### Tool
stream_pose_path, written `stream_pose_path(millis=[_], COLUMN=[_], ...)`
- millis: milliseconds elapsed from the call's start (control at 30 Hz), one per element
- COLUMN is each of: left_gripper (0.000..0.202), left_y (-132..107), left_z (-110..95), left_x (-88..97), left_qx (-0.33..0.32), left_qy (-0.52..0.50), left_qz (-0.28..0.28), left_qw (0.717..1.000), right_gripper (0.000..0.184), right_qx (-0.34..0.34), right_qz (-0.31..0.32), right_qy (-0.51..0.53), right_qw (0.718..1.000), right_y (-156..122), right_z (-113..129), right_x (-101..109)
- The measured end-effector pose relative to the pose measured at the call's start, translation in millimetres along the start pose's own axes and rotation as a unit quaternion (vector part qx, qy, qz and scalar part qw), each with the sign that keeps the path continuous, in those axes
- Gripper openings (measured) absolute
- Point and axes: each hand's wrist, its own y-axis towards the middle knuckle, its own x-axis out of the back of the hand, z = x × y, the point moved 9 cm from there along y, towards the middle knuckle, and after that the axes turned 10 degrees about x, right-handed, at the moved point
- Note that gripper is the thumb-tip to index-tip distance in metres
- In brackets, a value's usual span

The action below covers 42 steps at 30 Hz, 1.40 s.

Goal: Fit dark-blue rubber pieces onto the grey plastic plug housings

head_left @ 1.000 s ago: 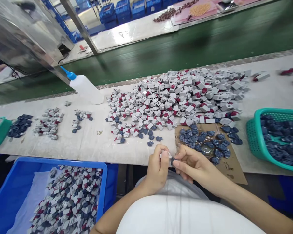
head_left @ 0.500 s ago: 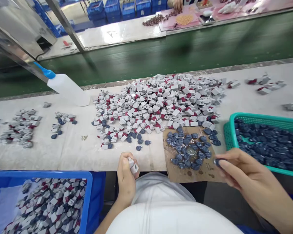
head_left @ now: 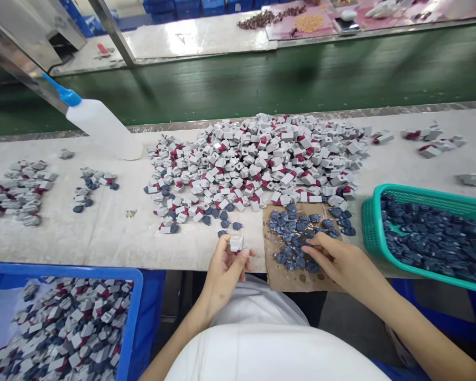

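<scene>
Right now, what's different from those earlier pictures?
The right hand swung out from beside the left hand, then back left over the dark blue pieces on the cardboard; I can't tell if it holds one. The left hand eased left, then back right, still holding a grey piece. The bottle and green basket stayed put.

Bottle [head_left: 103, 127], grn basket [head_left: 371, 222], near blue bin [head_left: 131, 317], cardbd [head_left: 285, 280], L hand [head_left: 224, 270], R hand [head_left: 337, 259]: 1 ea. Grey pcs [head_left: 257, 161], navy pcs [head_left: 432, 233]: many, uncountable.
</scene>
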Motion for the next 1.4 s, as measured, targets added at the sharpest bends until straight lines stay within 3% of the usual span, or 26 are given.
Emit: stream_pose_path(millis=[233, 400, 533, 633, 700, 800, 1100, 1233, 1400], left_gripper=[0.038, 0.034, 0.032, 0.026, 0.023, 0.022, 0.021, 0.022, 0.023], left_y=[-3, -2, -2, -6, -8, -10, -11, -10, -12], left_z=[-1, -7, -11, -17, -20, -23, -21, -14, -10], left_x=[-13.1, -15.0, -17.7, -25.7, -29.1, -29.7, -27.9, -25.6, -22.7], left_qx=[0.021, -0.003, -0.018, -0.046, -0.058, -0.070, -0.075, -0.046, -0.028], left_qy=[-0.067, -0.061, -0.020, -0.003, 0.002, 0.013, 0.033, 0.064, 0.132], left_qz=[0.052, 0.061, 0.062, 0.094, 0.107, 0.108, 0.109, 0.105, 0.122], left_qw=[0.996, 0.996, 0.998, 0.995, 0.993, 0.992, 0.991, 0.991, 0.983], right_gripper=[0.041, 0.041, 0.027, 0.013, 0.009, 0.011, 0.015, 0.010, 0.019], right_qx=[0.042, 0.047, 0.055, 0.071, 0.084, 0.088, 0.116, 0.144, 0.142], right_qz=[-0.002, -0.024, -0.094, -0.115, -0.104, -0.101, -0.073, -0.012, 0.093], right_qy=[-0.040, -0.031, 0.001, 0.119, 0.195, 0.226, 0.160, 0.106, 0.113], right_qw=[0.998, 0.998, 0.994, 0.984, 0.972, 0.965, 0.978, 0.984, 0.979], right_y=[2, 3, -3, -5, -3, 1, 5, 7, 6], right_z=[3, 8, 36, 64, 80, 91, 96, 103, 101], right_x=[-2, 8, 21, 14, 4, -2, -7, -12, -25])
